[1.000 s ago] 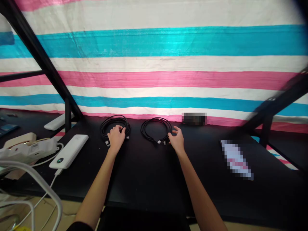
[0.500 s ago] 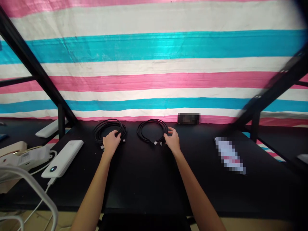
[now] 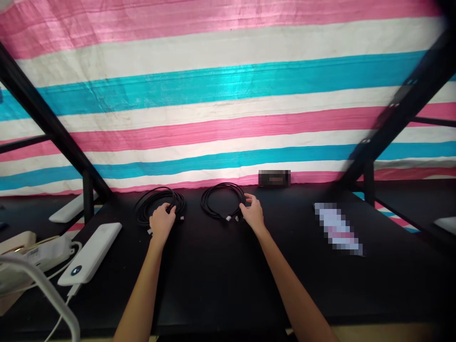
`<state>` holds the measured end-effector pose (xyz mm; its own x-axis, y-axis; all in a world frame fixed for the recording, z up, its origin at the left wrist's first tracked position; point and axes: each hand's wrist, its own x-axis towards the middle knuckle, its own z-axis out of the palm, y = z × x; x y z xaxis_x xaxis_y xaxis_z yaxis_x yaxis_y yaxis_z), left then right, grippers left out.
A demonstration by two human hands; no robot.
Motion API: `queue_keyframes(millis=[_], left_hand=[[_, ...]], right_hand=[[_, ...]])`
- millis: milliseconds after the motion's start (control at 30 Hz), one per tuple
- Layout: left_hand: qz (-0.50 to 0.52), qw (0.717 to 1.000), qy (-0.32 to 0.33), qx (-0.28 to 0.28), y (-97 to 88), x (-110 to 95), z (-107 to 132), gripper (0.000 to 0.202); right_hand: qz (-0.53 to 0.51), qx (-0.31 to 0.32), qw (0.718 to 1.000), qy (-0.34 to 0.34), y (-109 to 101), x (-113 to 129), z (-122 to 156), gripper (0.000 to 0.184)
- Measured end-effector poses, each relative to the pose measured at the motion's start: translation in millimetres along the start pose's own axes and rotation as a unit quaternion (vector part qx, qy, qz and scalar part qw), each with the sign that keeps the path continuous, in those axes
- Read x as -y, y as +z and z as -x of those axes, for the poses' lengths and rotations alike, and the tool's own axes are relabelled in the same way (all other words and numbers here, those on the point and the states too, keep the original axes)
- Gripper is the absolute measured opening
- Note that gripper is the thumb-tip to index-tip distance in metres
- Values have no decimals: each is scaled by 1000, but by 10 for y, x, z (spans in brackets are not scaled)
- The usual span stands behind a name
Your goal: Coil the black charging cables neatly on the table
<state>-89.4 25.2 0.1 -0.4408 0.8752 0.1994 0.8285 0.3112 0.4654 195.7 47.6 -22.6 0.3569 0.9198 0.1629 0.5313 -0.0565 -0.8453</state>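
Two black coiled cables lie side by side at the back of a black table [image 3: 221, 275]. My left hand [image 3: 162, 222] rests on the near right edge of the left cable coil [image 3: 153, 205], its fingers curled over the strands. My right hand [image 3: 252, 213] is at the right edge of the right cable coil [image 3: 219, 202], thumb and fingers bent around the strands. The cables' white plug ends show beside each hand.
A white power bank [image 3: 90, 247] with a plugged-in white lead lies at the left, near a white power strip [image 3: 35, 249] and another white bar [image 3: 69, 213]. Blurred items sit at the back [image 3: 274, 178] and right [image 3: 338, 228]. Black frame struts [image 3: 50, 123] flank a striped tarp [image 3: 228, 104].
My right hand's fingers went from spread to bent around the right coil. My left hand stays on the left coil. The view has tilted upward a little.
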Motion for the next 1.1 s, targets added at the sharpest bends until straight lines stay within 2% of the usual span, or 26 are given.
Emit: queue_keyframes(millis=[200,267,400,500,633,733,833,900,967,1033,1100], left_hand=[[50,993,-56,-91,-116,-71,48,39],[84,981,-85,-152,-167,-89,77,41],[135,937,-118,-299,-265,-145,158,46],[147,923,-96,-343,-286,-204,234,48],[168,923,-10,-346,-164,-256,362,41],[180,930,66,-313,-1,-289,494,36],[214,937,144,-235,131,-373,654,31],[240,932,225,-154,183,-462,758,27],[226,915,332,-45,206,-562,843,24],[181,886,423,56,208,-650,903,23],[153,862,467,124,192,-713,935,26]], right_hand=[[5,2,1000,4,-10,26,7,40],[8,0,1000,2,-10,29,7,39],[10,-7,1000,9,-4,28,5,40],[-6,-32,999,-4,5,20,-5,39],[-67,-96,991,-66,12,58,-9,35],[-150,-91,980,-91,24,133,8,32],[-265,4,963,-45,45,211,26,39],[-343,105,933,38,48,255,34,45],[-409,195,883,124,33,295,43,52],[-450,229,845,177,6,325,54,56],[-453,218,844,190,-13,329,64,52]])
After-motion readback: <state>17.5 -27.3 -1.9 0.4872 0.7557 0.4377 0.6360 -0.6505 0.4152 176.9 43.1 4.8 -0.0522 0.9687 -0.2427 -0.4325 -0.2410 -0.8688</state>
